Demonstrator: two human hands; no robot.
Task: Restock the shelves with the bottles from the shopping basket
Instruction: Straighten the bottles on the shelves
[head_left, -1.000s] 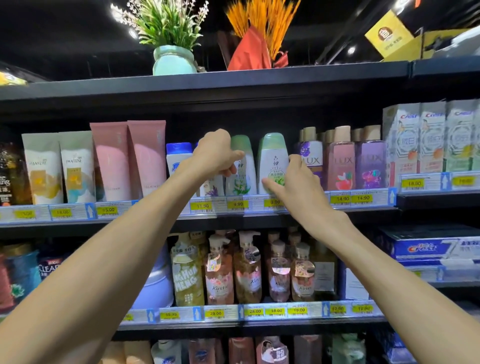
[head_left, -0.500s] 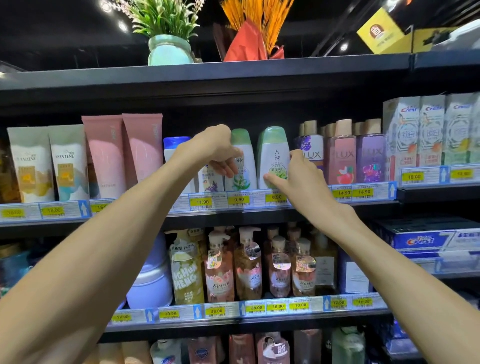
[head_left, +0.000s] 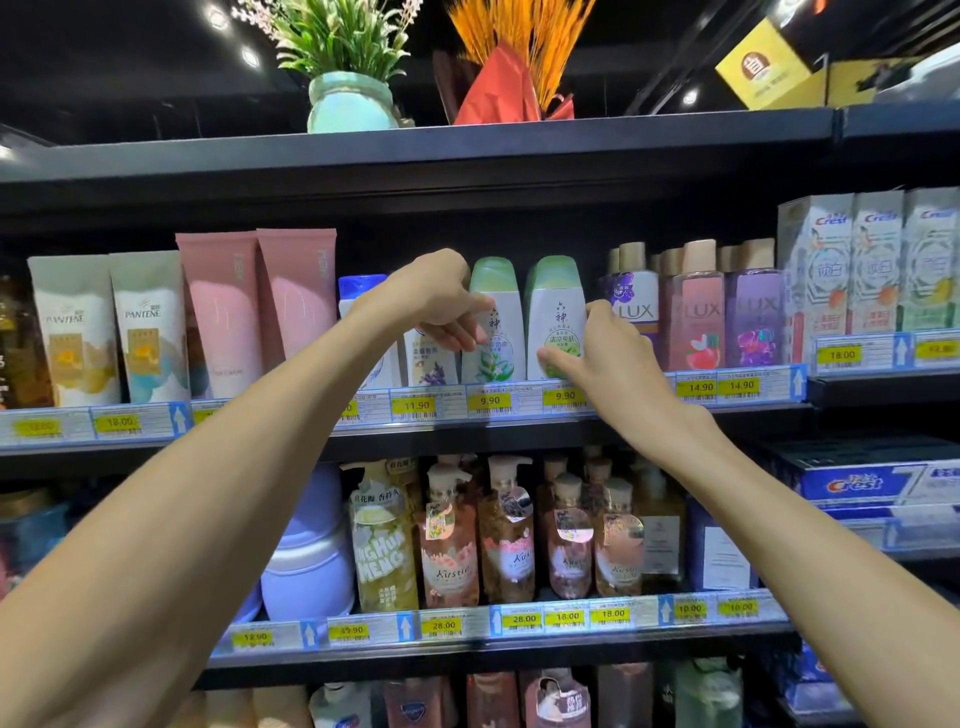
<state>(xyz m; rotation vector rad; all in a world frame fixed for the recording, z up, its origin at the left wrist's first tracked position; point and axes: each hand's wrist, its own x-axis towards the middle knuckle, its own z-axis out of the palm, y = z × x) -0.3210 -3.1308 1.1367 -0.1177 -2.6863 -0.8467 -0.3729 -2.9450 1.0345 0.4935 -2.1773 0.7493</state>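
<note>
Mid-frame on the black shelf, the green-capped white plastic bottle is pinched by the right hand grip (left hand grip can't be told), so neighbours could get knocked over.

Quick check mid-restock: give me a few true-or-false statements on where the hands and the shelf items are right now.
1. The left hand is up at the left green-capped bottle. True.
2. The right hand holds a purple bottle. False: its thumb and fingers are around the right green-capped bottle.
3. The price tag under that bottle reads 9.90. True.
4. The potted plant stands beside the green-capped bottles. False: it stands on the top shelf, above them.
</note>
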